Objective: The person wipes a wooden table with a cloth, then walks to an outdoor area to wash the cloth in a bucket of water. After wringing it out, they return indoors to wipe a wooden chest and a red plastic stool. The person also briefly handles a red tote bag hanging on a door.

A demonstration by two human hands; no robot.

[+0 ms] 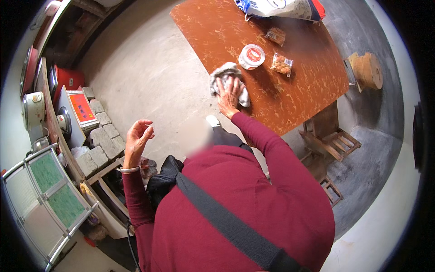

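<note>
My right hand point(230, 93) presses a crumpled grey-and-white cloth point(225, 71) against the left edge of the brown patterned table point(281, 109), its fingers spread over the cloth. Part of the cloth bunches up beyond my fingertips. Off to the left, my left hand point(138, 138) hangs in the air with nothing in it, fingers loosely bent and thumb apart. Just beyond the cloth stands a round white tub point(252, 56) with a red-and-white lid. Two small clear packets of orange-brown food, a nearer packet point(282, 65) and a farther packet point(275, 36), lie beside the tub.
A large printed bag point(283, 10) rests at the table's far end. Wooden chairs point(328, 136) stand at its right, near a wooden spool-like stool point(368, 71). Along the left are grey bricks point(105, 141), a rice cooker point(34, 111) and a metal-framed green panel rack point(56, 190).
</note>
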